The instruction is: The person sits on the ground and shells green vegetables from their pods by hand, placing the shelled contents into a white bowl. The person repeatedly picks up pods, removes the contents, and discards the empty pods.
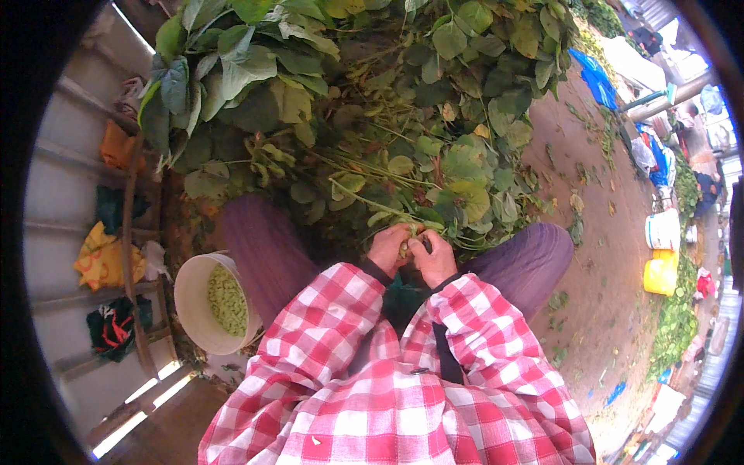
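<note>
Both hands meet between my knees, at the near edge of a big heap of leafy bean plants [401, 116]. My left hand [390, 249] has its fingers closed on a green bean pod [404, 249] at a plant stem. My right hand [435, 256] touches the same pod from the other side, thumb and fingers bent in; whether it grips the pod or the stem is too small to tell. A pale stem [372, 203] runs from the hands up to the left over the heap. A white plastic bucket [189, 302], partly filled with shelled green beans [228, 302], stands beside my left knee.
A corrugated wall with wooden rails [129, 232] and hanging plastic bags [110, 258] is at left. Loose leaves [575, 203] lie on the brown floor at right. Farther right are a white bucket [662, 229], a yellow bucket [660, 273], more green plants and a person in dark clothes [706, 192].
</note>
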Tool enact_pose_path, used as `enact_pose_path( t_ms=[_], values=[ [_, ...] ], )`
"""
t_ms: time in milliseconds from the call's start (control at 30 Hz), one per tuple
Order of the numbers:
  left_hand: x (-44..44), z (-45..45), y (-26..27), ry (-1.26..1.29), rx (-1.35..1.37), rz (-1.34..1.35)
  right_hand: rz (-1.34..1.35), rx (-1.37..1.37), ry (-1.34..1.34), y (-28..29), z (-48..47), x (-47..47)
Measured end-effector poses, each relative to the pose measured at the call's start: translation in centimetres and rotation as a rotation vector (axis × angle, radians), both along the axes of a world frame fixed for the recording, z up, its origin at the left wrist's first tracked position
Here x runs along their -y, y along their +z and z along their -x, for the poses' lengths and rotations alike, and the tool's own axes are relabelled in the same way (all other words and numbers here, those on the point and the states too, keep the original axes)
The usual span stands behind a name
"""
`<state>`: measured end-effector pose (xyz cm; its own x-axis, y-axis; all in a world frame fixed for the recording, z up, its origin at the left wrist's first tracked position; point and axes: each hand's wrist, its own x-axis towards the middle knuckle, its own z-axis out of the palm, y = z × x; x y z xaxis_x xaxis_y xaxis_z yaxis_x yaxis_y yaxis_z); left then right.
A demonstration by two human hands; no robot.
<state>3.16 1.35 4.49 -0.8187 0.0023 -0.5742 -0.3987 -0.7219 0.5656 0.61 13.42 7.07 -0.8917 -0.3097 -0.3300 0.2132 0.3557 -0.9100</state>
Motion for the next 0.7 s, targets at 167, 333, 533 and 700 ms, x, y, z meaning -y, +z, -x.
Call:
enact_pose_path(
  t_ms=[167, 333, 533, 700],
  values=[
    [2.0, -1.5, 0.4, -0.059, -0.083, -0.136, 0.414, 0.594, -0.087, 1.7, 2.1, -0.9],
    [9.5, -7.7, 6.7, 0.038, -0.171, -0.25, 0.489, 0.655, -0.012, 3.0, 2.8, -1.2],
    [24.8, -22.7, 7.8, 0.68, -0.289, 0.302, 0.533, 0.684, 0.051, 4.5, 2.8, -1.0],
    [30.4, -35.3, -5.8, 0.312, 0.425, 1.591, 0.589, 0.739, 0.073, 4.1, 2.2, -0.3]
  ],
)
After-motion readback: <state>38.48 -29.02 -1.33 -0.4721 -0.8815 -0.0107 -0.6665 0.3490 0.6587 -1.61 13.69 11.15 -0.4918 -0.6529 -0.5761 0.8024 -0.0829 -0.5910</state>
